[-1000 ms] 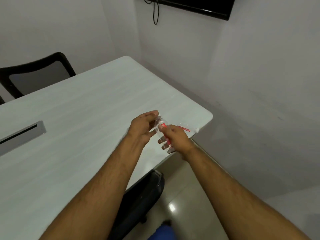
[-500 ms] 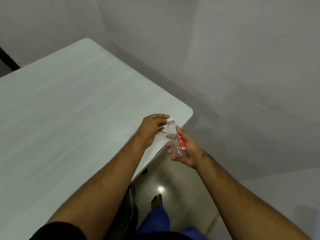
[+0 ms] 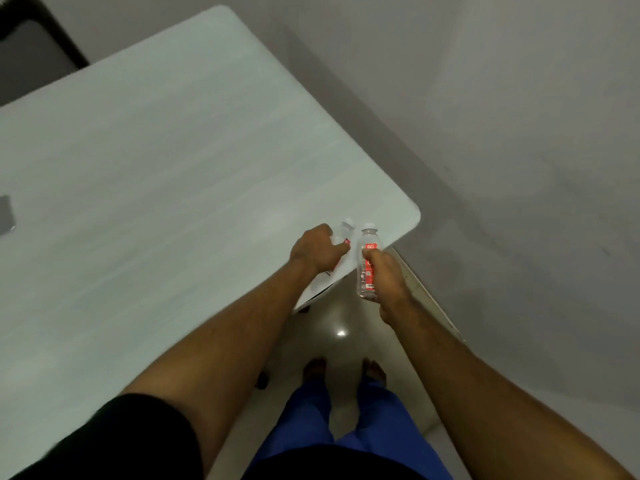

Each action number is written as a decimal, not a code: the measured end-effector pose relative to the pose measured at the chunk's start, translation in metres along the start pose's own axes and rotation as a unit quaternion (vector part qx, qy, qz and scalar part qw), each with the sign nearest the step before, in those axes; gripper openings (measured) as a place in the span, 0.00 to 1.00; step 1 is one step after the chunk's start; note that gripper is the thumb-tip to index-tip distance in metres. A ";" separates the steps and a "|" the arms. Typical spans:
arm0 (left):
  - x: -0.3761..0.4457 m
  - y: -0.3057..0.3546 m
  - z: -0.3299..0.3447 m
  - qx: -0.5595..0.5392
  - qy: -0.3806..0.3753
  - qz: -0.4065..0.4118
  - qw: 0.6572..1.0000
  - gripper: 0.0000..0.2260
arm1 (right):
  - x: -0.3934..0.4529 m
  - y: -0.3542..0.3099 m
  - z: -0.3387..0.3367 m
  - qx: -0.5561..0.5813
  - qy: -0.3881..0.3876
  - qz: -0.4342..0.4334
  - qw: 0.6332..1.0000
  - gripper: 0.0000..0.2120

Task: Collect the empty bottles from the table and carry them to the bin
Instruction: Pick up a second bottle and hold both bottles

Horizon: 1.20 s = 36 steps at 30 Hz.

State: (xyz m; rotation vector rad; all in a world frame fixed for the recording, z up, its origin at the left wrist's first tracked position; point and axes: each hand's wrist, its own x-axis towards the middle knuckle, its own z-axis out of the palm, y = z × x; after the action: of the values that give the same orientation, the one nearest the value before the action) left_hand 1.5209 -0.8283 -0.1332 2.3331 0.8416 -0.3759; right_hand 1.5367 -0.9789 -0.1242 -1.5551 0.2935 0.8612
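Two small clear plastic bottles with red labels and white caps are in my hands near the table's right corner. My right hand [image 3: 386, 275] grips one bottle [image 3: 367, 261] upright, just off the table's edge above the floor. My left hand [image 3: 317, 252] is closed around the second bottle [image 3: 344, 233], which is tilted over the table top [image 3: 156, 188]; only its cap, neck and a bit of label show past my fingers. No bin is in view.
The pale table fills the left side, with a grey cable hatch [image 3: 6, 218] at the far left edge. A dark chair [image 3: 31, 46] stands behind it. A grey wall closes the right side. My feet [image 3: 343, 370] stand on glossy floor beside the table.
The view has tipped down toward my feet. My left hand now holds a second bottle of its own, and my hands have drawn apart, each with one bottle.
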 end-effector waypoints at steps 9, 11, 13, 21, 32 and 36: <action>-0.104 -0.083 -0.079 -0.381 0.142 -0.215 0.888 0.21 | -0.024 -0.011 0.100 -0.122 -0.191 -0.010 0.974 0.20; -0.144 -0.105 -0.094 -0.461 0.184 -0.208 0.843 0.16 | -0.045 -0.005 0.131 -0.153 -0.239 -0.021 0.959 0.20; -0.186 -0.131 -0.107 -0.508 0.229 -0.206 0.804 0.12 | -0.071 0.003 0.163 -0.185 -0.287 -0.035 0.939 0.18; -0.347 -0.259 -0.138 -0.540 0.419 -0.222 0.695 0.15 | -0.205 0.067 0.303 -0.267 -0.456 -0.093 0.844 0.13; -0.530 -0.403 -0.187 -0.524 0.606 -0.229 0.553 0.12 | -0.399 0.177 0.484 -0.296 -0.540 -0.100 0.781 0.18; -0.591 -0.458 -0.196 -0.510 0.666 -0.235 0.491 0.13 | -0.463 0.219 0.537 -0.304 -0.587 -0.100 0.743 0.16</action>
State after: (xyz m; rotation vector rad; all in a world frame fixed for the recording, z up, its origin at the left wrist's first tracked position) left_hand 0.7861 -0.7071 0.0730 0.7615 1.6626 1.5707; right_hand 0.8918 -0.6544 0.0489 -1.2436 -1.1584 1.6759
